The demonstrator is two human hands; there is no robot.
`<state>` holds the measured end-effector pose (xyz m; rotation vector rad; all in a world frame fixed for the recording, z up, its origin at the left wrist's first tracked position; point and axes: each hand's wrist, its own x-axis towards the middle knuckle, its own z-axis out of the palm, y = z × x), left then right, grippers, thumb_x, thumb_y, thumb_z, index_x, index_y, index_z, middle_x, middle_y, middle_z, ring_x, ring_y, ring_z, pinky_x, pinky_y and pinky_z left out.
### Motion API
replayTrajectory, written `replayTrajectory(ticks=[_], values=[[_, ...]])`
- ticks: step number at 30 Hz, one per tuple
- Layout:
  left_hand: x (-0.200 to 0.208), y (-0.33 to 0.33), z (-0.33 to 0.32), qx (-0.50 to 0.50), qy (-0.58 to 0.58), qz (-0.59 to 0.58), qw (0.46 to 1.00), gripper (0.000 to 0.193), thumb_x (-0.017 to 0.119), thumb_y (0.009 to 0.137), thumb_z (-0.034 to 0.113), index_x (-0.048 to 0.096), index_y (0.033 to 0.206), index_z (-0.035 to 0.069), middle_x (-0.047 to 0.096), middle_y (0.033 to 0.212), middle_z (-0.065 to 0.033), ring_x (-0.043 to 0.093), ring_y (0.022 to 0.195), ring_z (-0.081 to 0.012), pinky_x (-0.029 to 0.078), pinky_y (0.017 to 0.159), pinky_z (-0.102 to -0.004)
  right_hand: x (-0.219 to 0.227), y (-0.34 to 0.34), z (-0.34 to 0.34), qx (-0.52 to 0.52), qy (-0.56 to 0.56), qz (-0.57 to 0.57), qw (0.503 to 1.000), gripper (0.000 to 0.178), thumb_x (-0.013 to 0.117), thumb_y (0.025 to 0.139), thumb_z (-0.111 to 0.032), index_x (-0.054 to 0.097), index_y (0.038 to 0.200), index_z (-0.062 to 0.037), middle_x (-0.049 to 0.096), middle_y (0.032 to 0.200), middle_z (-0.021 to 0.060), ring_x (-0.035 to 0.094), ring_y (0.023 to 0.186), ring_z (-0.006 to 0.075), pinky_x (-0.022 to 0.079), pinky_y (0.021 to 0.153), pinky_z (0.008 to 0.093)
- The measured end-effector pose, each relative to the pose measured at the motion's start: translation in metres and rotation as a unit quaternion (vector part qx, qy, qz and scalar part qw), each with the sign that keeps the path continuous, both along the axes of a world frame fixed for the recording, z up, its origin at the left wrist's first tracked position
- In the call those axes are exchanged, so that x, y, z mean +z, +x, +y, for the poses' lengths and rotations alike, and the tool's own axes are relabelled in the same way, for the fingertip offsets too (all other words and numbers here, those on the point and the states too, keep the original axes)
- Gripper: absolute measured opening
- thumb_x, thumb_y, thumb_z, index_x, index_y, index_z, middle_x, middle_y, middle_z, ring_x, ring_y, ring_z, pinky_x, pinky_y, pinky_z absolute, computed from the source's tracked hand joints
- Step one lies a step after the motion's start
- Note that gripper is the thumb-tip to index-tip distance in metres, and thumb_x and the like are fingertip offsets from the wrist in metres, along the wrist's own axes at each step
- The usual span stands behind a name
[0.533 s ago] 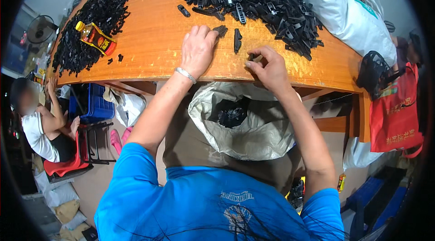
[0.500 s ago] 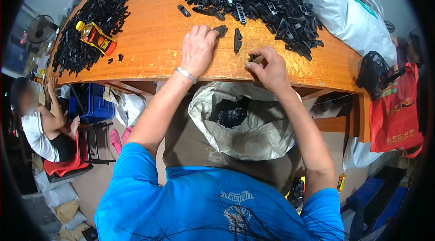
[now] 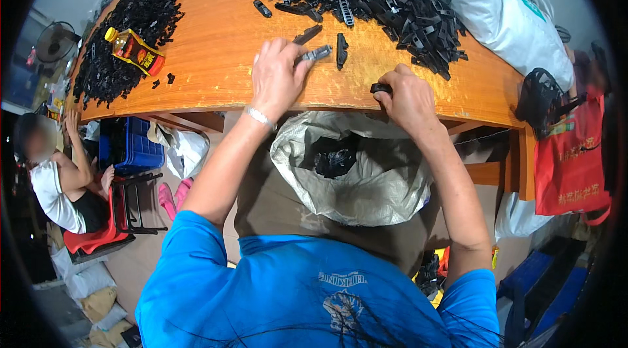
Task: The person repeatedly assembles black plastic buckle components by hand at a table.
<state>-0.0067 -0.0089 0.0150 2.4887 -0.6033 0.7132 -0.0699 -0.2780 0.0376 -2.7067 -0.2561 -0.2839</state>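
Over the wooden table (image 3: 216, 53), my left hand (image 3: 277, 77) is closed, with a slim black plastic part (image 3: 317, 53) between thumb and fingers, its top catching the light. To the right, near the table's front edge, my right hand (image 3: 411, 95) pinches a short black plastic piece (image 3: 381, 88) that sticks out leftward. Another long black part (image 3: 341, 51) lies on the table between my hands. One more dark part (image 3: 307, 34) rests just beyond my left fingers. Farther off spreads a large heap of black plastic parts (image 3: 392, 11).
An open whitish woven sack (image 3: 366, 201), with black pieces inside, sits below the table edge. At left are a heap of small black pieces (image 3: 140, 14) and a yellow-capped bottle (image 3: 136, 52). A white sack (image 3: 487, 17) leans at right. A person (image 3: 65, 171) sits far left.
My right hand has moved right and turned, its piece now pointing left. My left hand has drawn slightly nearer and left, and the part in it shows more fully. The view has shifted a little.
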Motion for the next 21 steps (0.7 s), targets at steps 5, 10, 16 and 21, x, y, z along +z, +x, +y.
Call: replayTrajectory(ticks=[5, 10, 16, 21], values=[[-0.009, -0.031, -0.015, -0.101, -0.053, 0.071, 0.991, 0.019, 0.084, 0.081, 0.014, 0.076, 0.097, 0.008, 0.065, 0.095, -0.009, 0.062, 0.097, -0.0331, 0.052, 0.082, -0.0448, 0.0, 0.004, 0.003, 0.03, 0.106, -0.007, 0.994, 0.025, 0.086, 0.081, -0.02, 0.08, 0.098, -0.0037, 0.069, 0.096, 0.0165, 0.071, 0.085, 0.0373, 0.056, 0.077, 0.0464], [-0.011, -0.028, -0.021, -0.114, -0.062, 0.106, 0.986, 0.02, 0.084, 0.08, 0.013, 0.077, 0.098, 0.008, 0.065, 0.095, -0.0091, 0.062, 0.098, -0.0329, 0.052, 0.083, -0.0442, -0.02, 0.012, 0.019, 0.051, 0.188, -0.013, 0.981, 0.029, 0.089, 0.079, -0.02, 0.082, 0.104, -0.0072, 0.069, 0.096, 0.0124, 0.071, 0.086, 0.0325, 0.055, 0.076, 0.0433], [-0.016, -0.023, -0.015, -0.122, -0.096, 0.106, 0.982, 0.021, 0.086, 0.077, 0.009, 0.076, 0.096, 0.007, 0.064, 0.094, -0.0091, 0.062, 0.096, -0.0325, 0.053, 0.082, -0.0437, -0.027, 0.02, 0.013, 0.068, 0.137, -0.044, 0.987, 0.029, 0.088, 0.079, -0.014, 0.081, 0.106, -0.0057, 0.067, 0.094, 0.0109, 0.069, 0.08, 0.0275, 0.054, 0.072, 0.0379], [-0.014, -0.024, -0.021, -0.107, -0.095, 0.111, 0.983, 0.019, 0.087, 0.077, 0.01, 0.075, 0.091, 0.006, 0.064, 0.093, -0.0097, 0.063, 0.095, -0.0329, 0.052, 0.08, -0.0442, -0.019, 0.031, 0.015, 0.124, 0.1, -0.057, 0.986, 0.03, 0.087, 0.079, -0.017, 0.081, 0.105, -0.0063, 0.064, 0.09, 0.0117, 0.068, 0.083, 0.033, 0.053, 0.072, 0.0414]])
